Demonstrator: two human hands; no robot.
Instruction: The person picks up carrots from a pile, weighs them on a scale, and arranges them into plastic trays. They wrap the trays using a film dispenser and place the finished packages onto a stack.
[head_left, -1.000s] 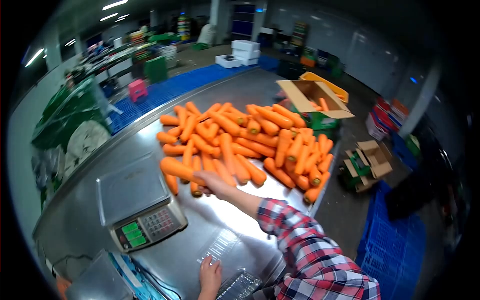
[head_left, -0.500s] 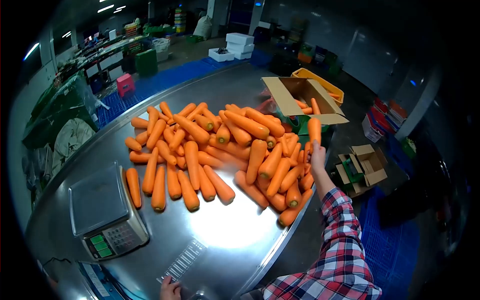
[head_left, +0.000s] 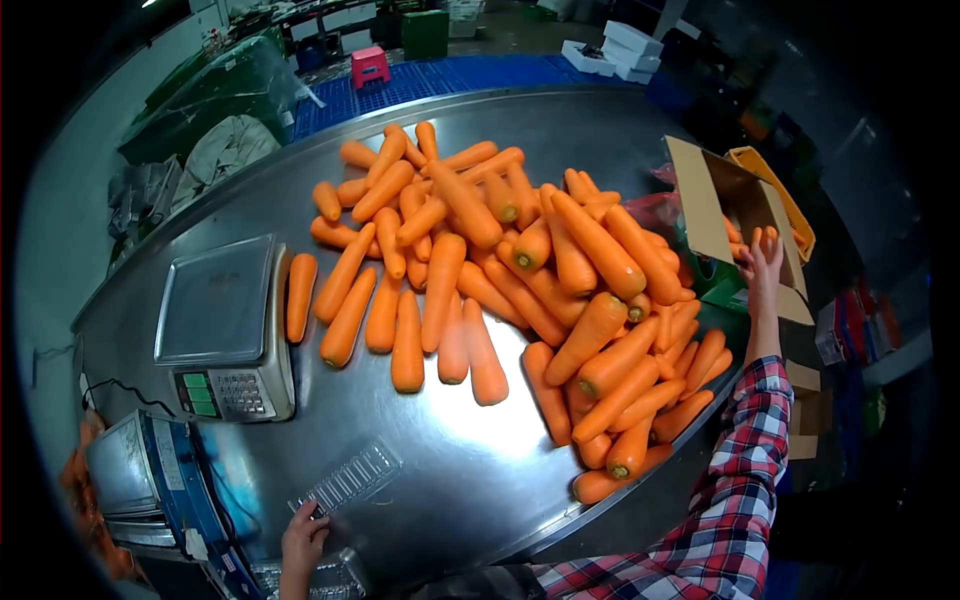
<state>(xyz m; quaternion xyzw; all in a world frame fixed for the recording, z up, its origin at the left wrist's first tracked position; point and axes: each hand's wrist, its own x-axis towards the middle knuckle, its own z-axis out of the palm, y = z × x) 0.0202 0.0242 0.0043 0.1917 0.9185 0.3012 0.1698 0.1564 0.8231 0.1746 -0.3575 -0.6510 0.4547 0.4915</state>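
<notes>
My left hand (head_left: 303,537) pinches the near edge of a clear ribbed plastic tray (head_left: 352,477) lying on the metal table (head_left: 430,440). My right hand (head_left: 763,265) reaches over the opening of a cardboard box (head_left: 701,200) at the table's right side. Its fingers point upward with the thumb apart, and I see no whole carrot in it. Some carrots (head_left: 733,232) show inside the box. A big heap of loose orange carrots (head_left: 560,280) covers the table's middle between my hands. More clear plastic trays (head_left: 335,575) lie beside my left hand, partly cut off by the frame.
A digital scale (head_left: 220,320) with a bare pan stands at the table's left. Nearer on the left is a blue machine (head_left: 175,480) with a cable. Past the far edge are blue floor grates (head_left: 430,80), a pink stool (head_left: 369,67) and white foam boxes (head_left: 630,48).
My view has turned, so the table sits differently. My right hand, which gripped a carrot, has moved out to the box and that carrot no longer shows whole. My left hand stays at the tray.
</notes>
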